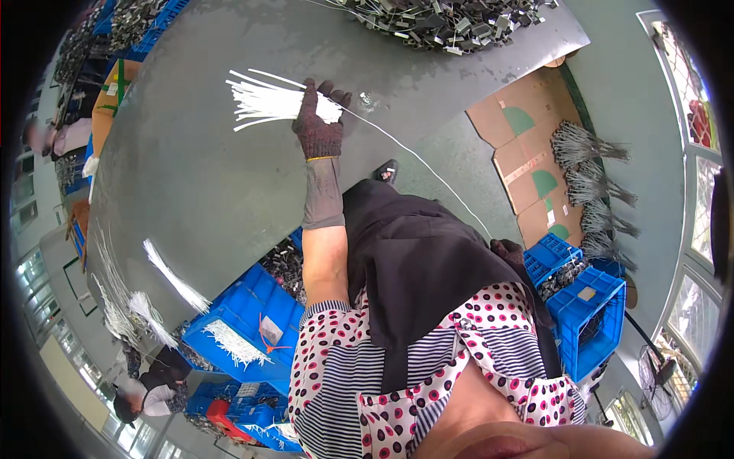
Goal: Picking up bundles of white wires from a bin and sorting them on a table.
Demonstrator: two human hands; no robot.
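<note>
My left hand (317,130), in a dark knitted glove, is closed around a bundle of thin white cords (264,102) above the grey table (206,176). The cut-looking ends fan out to the left of the fist. One long white cord (420,158) runs from this hand down to the right, to my right hand (507,249). That hand, also gloved, is low beside my dark apron (428,245). Its fingers look curled at the cord's end, though the apron and sleeve partly hide them.
A heap of small dark metallic parts (459,23) lies on the table's far edge. Flattened cardboard (527,168) and bundles of grey cables (589,145) lie to the right. Blue crates (589,314) stand at lower right, another blue crate (256,302) at lower left. Another person (153,398) is at far lower left.
</note>
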